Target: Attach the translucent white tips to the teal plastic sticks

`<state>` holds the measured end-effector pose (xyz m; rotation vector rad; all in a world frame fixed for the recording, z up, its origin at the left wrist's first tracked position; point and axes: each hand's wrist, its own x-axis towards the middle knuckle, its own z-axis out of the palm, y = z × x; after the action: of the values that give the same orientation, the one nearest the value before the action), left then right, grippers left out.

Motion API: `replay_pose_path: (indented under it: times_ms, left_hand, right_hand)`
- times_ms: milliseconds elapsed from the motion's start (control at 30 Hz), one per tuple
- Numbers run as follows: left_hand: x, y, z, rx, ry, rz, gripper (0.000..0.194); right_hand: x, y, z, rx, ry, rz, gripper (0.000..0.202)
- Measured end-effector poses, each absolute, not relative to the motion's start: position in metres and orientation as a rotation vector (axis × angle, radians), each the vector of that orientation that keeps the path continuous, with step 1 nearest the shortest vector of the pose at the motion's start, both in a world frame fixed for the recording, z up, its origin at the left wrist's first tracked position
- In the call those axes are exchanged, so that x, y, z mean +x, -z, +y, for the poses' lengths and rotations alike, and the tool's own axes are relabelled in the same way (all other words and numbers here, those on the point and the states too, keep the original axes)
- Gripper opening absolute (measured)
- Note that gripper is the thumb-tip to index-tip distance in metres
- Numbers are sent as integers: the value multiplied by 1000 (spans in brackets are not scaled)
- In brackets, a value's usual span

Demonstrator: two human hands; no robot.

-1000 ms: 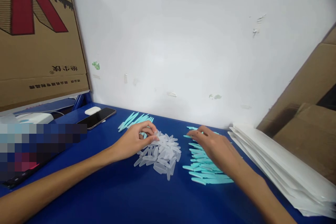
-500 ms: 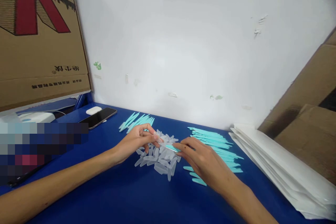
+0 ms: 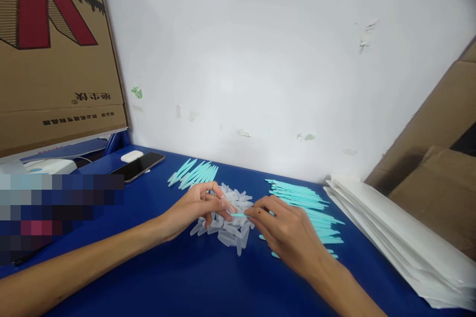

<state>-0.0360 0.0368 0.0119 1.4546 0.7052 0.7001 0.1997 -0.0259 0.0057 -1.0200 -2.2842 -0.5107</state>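
Over a heap of translucent plastic caps, my two hands meet around one slim turquoise eyebrow razor. My right hand pinches it near one end between thumb and fingertips. At its other end, the thumb and fingers of my left hand are closed on a small translucent cap, mostly hidden by the fingers. To the right, partly behind my right hand, lies a spread of loose turquoise razors. Beyond my left hand is a smaller group of razors with translucent tips.
The blue table meets a white wall at the back. A phone and a white case lie at the back left. White bags are stacked along the right, beside cardboard. A printed carton stands at left.
Both hands have lowered slightly, and the razor between them has turned edge-on, level with the table. My right hand covers more of the front razors.
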Motion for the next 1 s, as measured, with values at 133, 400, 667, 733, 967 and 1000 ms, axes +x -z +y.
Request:
replay_pose_path:
  times_ms: [133,400,667,733,967,1000]
  left_hand:
    - [-37,-10,38,1546,-715,715,36]
    - [-34,-5,38,1770,-662,776,37]
    - [-34,-8,25,2291,-778,700,31]
    - [-35,-7,24,2357,-811,675,32]
    - [-35,-11,25,2302,-883,771,37]
    - [-34,-11,26,2302,-880,778,37]
  right_hand:
    - [198,-6,-27,-1041,541,-2239,22]
    - [199,-8,-28,-1052,656,-2207,25]
    - [191,-1,-35,-951,439,-2271,45]
    - [188,0,-36,-924,400,-2276,47]
    - [198,-13,-30,-1007,630,-2274,21]
    - [201,-13,-29,-1009,644,-2281,20]
